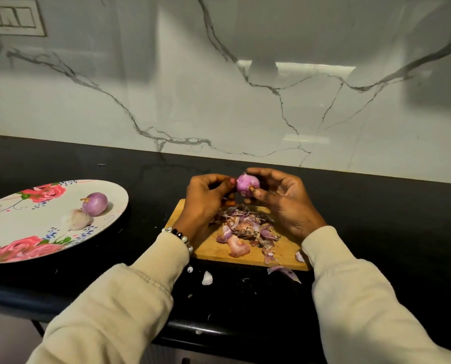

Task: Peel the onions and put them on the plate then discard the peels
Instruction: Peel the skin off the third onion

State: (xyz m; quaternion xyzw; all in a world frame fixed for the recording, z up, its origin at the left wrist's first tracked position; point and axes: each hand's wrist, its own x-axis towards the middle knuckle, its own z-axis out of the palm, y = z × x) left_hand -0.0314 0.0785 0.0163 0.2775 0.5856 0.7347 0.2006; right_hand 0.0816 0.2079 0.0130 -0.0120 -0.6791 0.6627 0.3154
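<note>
A small purple onion (247, 184) is held above the far edge of the wooden cutting board (213, 249). My right hand (279, 200) grips it with curled fingers and thumb. My left hand (206, 198) pinches at its left side. A heap of purple and brown peels (245, 229) lies on the board under my hands. On the flowered plate (14, 227) to the left sit a peeled purple onion (95, 203) and a paler peeled onion (77, 219), touching each other.
The black counter (376, 206) runs along a white marble wall. Loose peel bits (284, 273) and a white scrap (207, 278) lie on the counter in front of the board. The counter's front edge is near, below my sleeves.
</note>
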